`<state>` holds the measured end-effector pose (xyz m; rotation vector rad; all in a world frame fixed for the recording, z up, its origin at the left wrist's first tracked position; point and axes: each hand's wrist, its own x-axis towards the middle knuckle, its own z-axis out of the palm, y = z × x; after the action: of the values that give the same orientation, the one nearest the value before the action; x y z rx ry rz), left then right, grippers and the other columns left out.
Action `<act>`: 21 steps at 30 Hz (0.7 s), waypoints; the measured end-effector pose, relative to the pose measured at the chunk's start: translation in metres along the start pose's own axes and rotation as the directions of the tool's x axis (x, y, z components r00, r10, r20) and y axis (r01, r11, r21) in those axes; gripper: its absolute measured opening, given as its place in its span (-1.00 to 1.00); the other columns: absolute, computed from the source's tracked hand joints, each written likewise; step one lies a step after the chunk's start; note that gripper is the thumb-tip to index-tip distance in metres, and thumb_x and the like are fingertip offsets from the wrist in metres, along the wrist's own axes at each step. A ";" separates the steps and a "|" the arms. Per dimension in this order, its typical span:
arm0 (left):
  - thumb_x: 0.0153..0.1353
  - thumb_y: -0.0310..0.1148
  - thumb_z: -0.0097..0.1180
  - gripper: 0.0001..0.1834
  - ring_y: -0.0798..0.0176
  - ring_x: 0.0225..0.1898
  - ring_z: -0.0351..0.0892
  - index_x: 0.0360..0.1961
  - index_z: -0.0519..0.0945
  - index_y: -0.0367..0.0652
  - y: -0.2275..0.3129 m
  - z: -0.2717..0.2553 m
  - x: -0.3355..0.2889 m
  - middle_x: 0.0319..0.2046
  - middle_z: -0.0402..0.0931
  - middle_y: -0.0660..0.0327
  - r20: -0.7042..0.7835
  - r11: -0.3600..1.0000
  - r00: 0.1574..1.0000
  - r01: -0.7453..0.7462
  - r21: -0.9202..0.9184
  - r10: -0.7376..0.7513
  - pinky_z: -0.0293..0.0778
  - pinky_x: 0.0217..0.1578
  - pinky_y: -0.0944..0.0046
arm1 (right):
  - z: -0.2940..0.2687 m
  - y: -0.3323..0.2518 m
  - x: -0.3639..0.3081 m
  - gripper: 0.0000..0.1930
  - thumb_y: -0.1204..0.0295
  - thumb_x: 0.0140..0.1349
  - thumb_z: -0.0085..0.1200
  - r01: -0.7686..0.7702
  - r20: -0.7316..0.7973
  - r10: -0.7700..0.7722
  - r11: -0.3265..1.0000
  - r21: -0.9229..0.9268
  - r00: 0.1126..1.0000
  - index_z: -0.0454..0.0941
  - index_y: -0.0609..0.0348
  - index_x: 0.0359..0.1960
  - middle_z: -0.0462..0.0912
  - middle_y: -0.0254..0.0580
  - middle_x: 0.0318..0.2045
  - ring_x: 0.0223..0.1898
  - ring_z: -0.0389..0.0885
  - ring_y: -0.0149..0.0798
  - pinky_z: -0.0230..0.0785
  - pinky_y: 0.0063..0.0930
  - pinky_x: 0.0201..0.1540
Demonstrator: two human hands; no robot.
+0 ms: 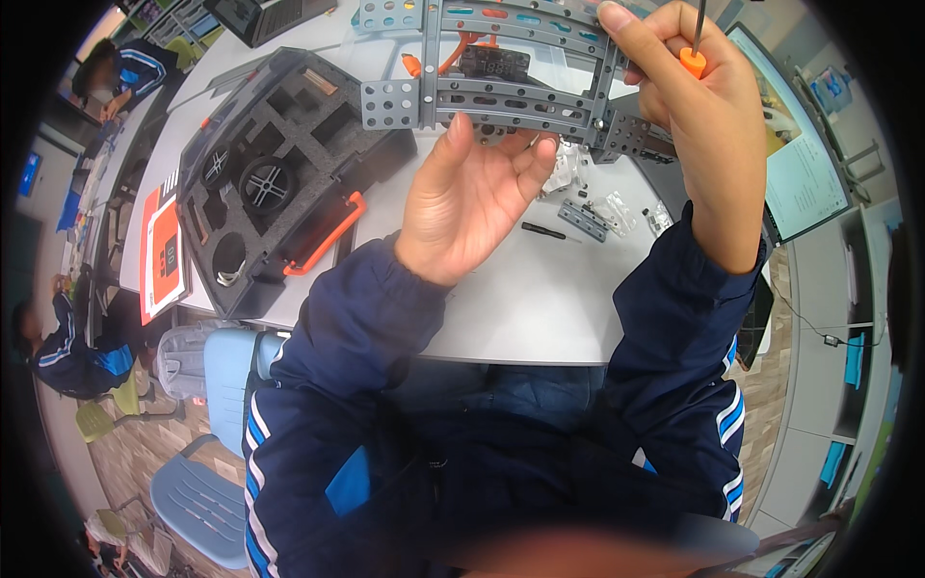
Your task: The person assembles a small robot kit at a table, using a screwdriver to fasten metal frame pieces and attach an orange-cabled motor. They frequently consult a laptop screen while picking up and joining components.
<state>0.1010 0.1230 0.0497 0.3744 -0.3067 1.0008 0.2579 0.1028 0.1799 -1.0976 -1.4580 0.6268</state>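
Note:
A grey perforated metal frame point(515, 101) of curved beams and square plates is held up over the table, its top cut off by the picture's edge. My left hand point(462, 197) is closed at its lower beam, thumb against the front and fingers curled under it. At the frame's right end, my right hand point(708, 106) is closed around a thin metal-shafted tool with an orange part point(692, 63). Its thumb lies along the frame's upper right corner. Orange connectors point(412, 65) and a dark display module point(493, 65) show through the frame.
An open black case point(381, 159) with foam slots, wheels and an orange handle stands left. Below the frame lie a dark screwdriver point(544, 230), perforated strips point(583, 220) and bagged small parts point(617, 210). A laptop screen point(795, 144) stands right; blue chairs point(200, 496) stand lower left.

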 end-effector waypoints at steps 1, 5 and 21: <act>0.22 -0.14 0.24 -0.35 0.13 0.13 0.36 0.21 0.27 -0.20 0.000 0.000 0.000 0.11 0.30 0.04 0.000 1.000 1.000 0.005 -0.001 -0.005 0.44 0.16 0.19 | 0.000 0.000 0.000 -0.82 0.47 0.24 0.20 0.001 -0.001 -0.001 1.000 -0.002 1.000 0.45 0.12 -0.49 0.40 -0.54 -0.66 -0.67 0.27 -0.70 0.05 -0.81 -0.63; 0.24 -0.22 0.23 -0.42 0.14 0.13 0.37 0.19 0.31 -0.21 0.000 0.001 -0.001 0.10 0.32 0.05 -0.008 1.000 1.000 0.005 0.029 -0.005 0.43 0.17 0.20 | 0.000 0.001 0.001 -0.81 0.47 0.24 0.20 0.006 0.004 -0.006 1.000 0.018 1.000 0.45 0.12 -0.49 0.40 -0.54 -0.66 -0.67 0.26 -0.70 0.05 -0.81 -0.63; 0.22 -0.64 0.09 -0.72 0.20 0.07 0.47 -0.02 0.49 -0.34 0.002 0.014 -0.007 -0.03 0.51 0.10 -0.186 0.977 0.982 0.054 0.208 -0.015 0.45 0.16 0.28 | 0.003 0.005 0.001 -0.82 0.48 0.24 0.19 0.008 0.052 -0.009 1.000 0.025 0.999 0.46 0.14 -0.48 0.46 -0.49 -0.61 -0.59 0.34 -0.66 0.14 -0.79 -0.54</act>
<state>0.0950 0.1126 0.0602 0.4755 -0.0252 1.0287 0.2569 0.1063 0.1754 -1.0622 -1.4944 0.6704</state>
